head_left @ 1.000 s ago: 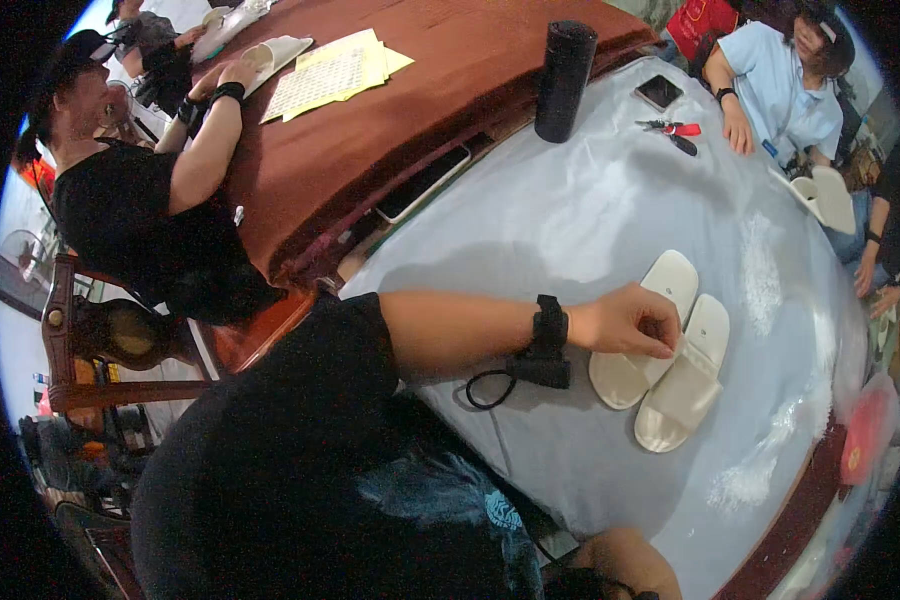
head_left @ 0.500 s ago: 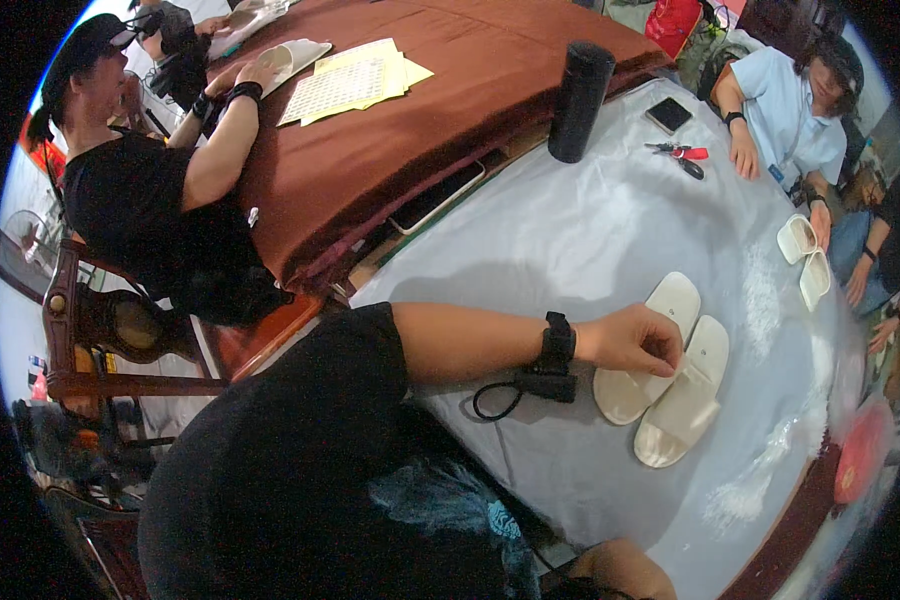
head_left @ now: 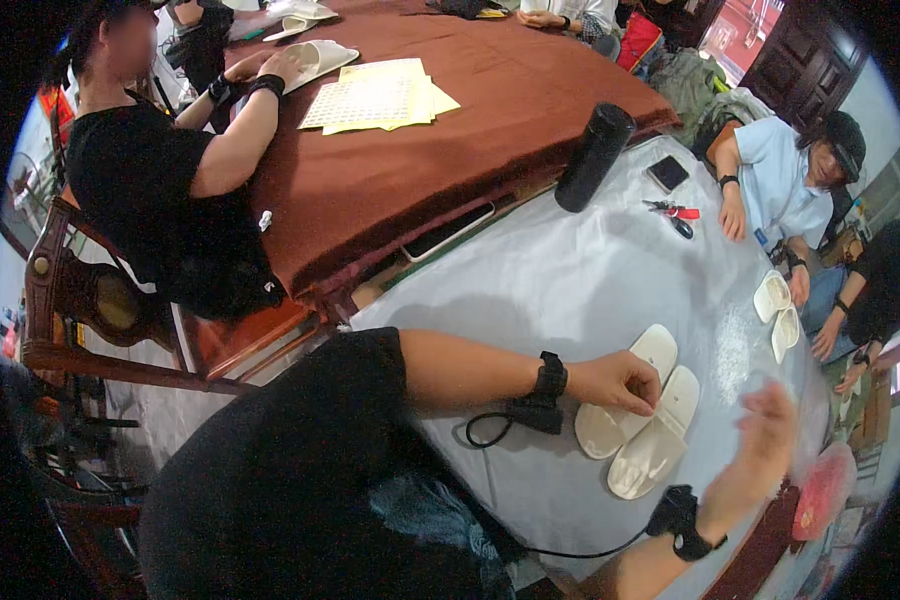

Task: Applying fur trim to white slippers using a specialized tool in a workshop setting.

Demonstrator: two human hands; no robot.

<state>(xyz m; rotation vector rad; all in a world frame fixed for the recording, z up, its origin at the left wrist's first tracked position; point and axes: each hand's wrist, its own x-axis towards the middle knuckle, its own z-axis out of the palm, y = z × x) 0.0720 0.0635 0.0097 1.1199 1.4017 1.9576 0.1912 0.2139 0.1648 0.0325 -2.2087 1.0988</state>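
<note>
Two cream slide slippers lie side by side on the grey-white cloth: the left slipper (head_left: 656,348) and the right slipper (head_left: 648,462). Over their straps hovers my left hand (head_left: 620,385), its thumb and fingers pinched together. Whatever the pinch holds, if anything, is too small to make out. To the right of the slippers my right hand (head_left: 763,440) is raised above the cloth, fingers up. Motion smears those fingers, and no object shows in them. Both wrists wear black straps with a small device.
A black cylinder (head_left: 595,158), a phone (head_left: 668,174) and keys (head_left: 678,215) sit at the far side. Yellow sheets (head_left: 380,97) lie on the brown-covered table (head_left: 500,75). A person in black works at left; one in light blue handles white slippers (head_left: 775,297) at right.
My right hand has come into view from the lower edge, raised right of the slippers. My left hand stays pinched over them. The whole view has shifted slightly.
</note>
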